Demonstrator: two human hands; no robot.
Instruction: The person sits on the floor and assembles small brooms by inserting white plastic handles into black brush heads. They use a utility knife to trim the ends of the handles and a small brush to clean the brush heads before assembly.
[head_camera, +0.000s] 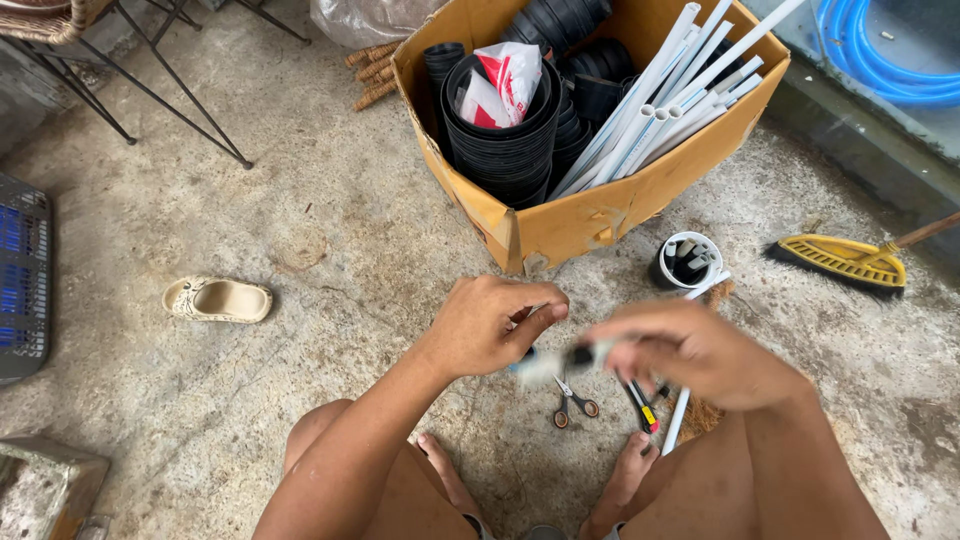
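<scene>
Left hand (497, 326): I see it curled shut, fingertips pinching one end of a small blurred piece (545, 366), steadying it at knee height.
Right hand (695, 352): blurred; it closes on the piece's other, dark end, so both hands work it together.
Piece: held in the air between the hands, above the scissors (574, 402).
Within reach: scissors and a yellow-handled tool (642, 406) lie on the floor between my feet; a white pipe (680, 414) lies beside them.
Supplies: cardboard box (600, 215) of black pots (505, 135) and white pipes (655, 110) just ahead.
Floor (300, 330): rough, stained concrete; sandal (218, 299) towards its left edge, yellow broom (845, 260) towards its right.
</scene>
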